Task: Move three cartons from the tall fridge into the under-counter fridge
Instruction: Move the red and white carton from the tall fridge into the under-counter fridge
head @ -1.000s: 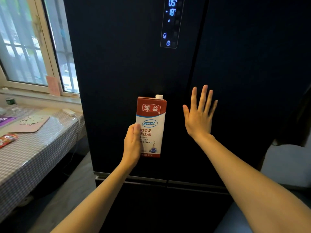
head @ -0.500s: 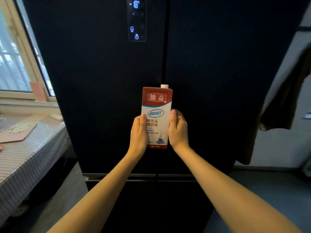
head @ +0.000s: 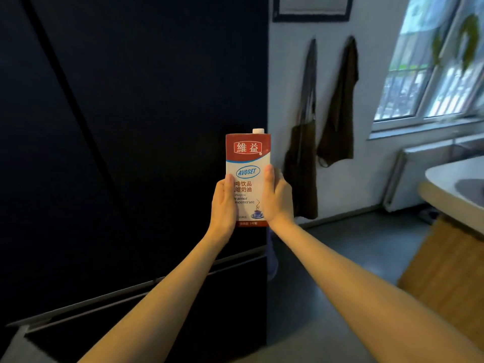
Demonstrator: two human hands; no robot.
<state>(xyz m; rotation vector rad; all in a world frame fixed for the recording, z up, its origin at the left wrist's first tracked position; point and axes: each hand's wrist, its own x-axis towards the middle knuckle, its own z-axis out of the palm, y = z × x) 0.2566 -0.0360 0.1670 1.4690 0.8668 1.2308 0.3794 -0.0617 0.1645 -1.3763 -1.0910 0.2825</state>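
Hands hold one carton (head: 247, 163) upright between them at chest height: the left hand (head: 224, 205) wraps its left edge, the right hand (head: 277, 199) its right edge, thumbs on the printed front, white cap up. Behind it on the left stands the tall fridge (head: 131, 127), doors closed. Right of that are dark cloths (head: 337, 111) hanging on the wall, a window (head: 429, 74) and the rim of a table (head: 450, 179) at the far right. No under-counter fridge shows here, so the carton is judged to be mid-carry. Main risk, as I read it: opening the low fridge needs a free hand, and a one-handed grip on a smooth, possibly cold and damp carton could slip. Blur suggests a quick turn; the table corner is near enough to clip.
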